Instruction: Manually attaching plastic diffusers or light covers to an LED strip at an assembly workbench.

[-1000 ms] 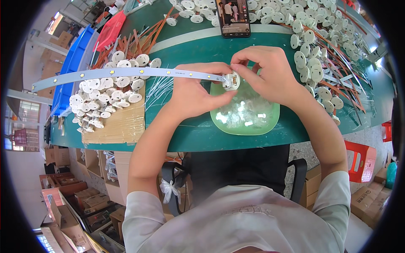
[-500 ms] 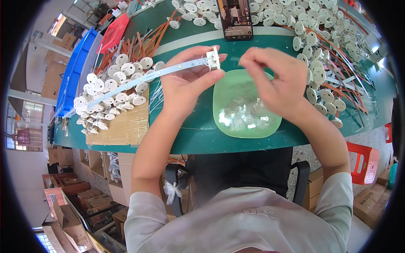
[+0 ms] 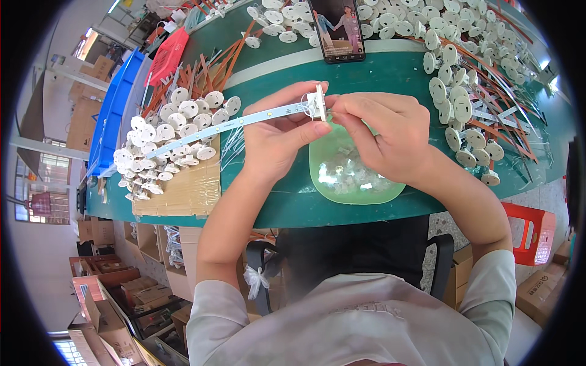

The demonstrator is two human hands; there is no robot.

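My left hand [image 3: 271, 141] is closed around the end of a narrow pale-blue LED strip [image 3: 235, 122], where a white round end cap [image 3: 319, 104] is attached, seen edge-on. The strip reaches leftward over a heap of similar white caps. Fingers of my right hand [image 3: 394, 128] are pinched together right beside the cap's flat face; whatever they hold is too small to make out. Below the right hand, a light green plastic bowl [image 3: 360, 199] contains many small clear pieces [image 3: 351, 172]; the hand covers part of it.
White round caps [image 3: 183, 116] on strips lie on cardboard [image 3: 183, 198] at left. More caps [image 3: 461, 110] with brown strips are piled at right. A phone [image 3: 337, 36] stands at the back. A blue tray [image 3: 113, 116] and red basket [image 3: 168, 58] sit far left.
My right hand has moved left from above the bowl to the end cap, its fingers now pinched there. My left hand with the strip has shifted slightly right and down.
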